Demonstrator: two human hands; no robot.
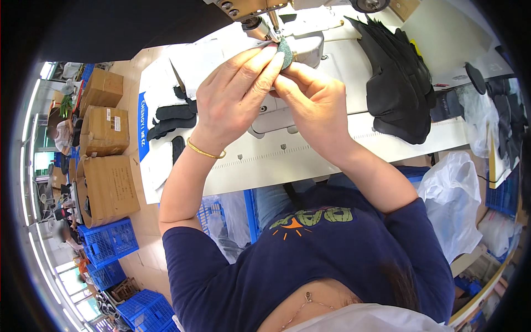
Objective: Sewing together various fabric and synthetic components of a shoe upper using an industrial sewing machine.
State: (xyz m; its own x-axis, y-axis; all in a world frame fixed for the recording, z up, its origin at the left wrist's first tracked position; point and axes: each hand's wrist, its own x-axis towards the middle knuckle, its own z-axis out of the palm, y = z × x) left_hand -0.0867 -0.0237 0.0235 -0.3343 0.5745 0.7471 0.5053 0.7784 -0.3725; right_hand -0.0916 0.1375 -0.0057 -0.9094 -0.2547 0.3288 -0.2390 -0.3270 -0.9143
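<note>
Under the head of an industrial sewing machine (255, 26), both my hands meet around a small dark-green, speckled piece of material (285, 51) with a curved edge. My left hand (235, 88) is closed on it from the left, its fingertips pressed together close to the machine's foot. On the other side my right hand (315, 102) pinches the lower end between thumb and fingers. Part of the piece is hidden behind my left fingers. The needle's tip cannot be made out.
A thick stack of black cut pieces (395, 83) lies on the white table (265, 155) to the right. Smaller black pieces (176, 115) rest at the left. Cardboard boxes (110, 191) and blue crates (109, 242) stand on the floor leftward; a plastic bag (452, 202) hangs at right.
</note>
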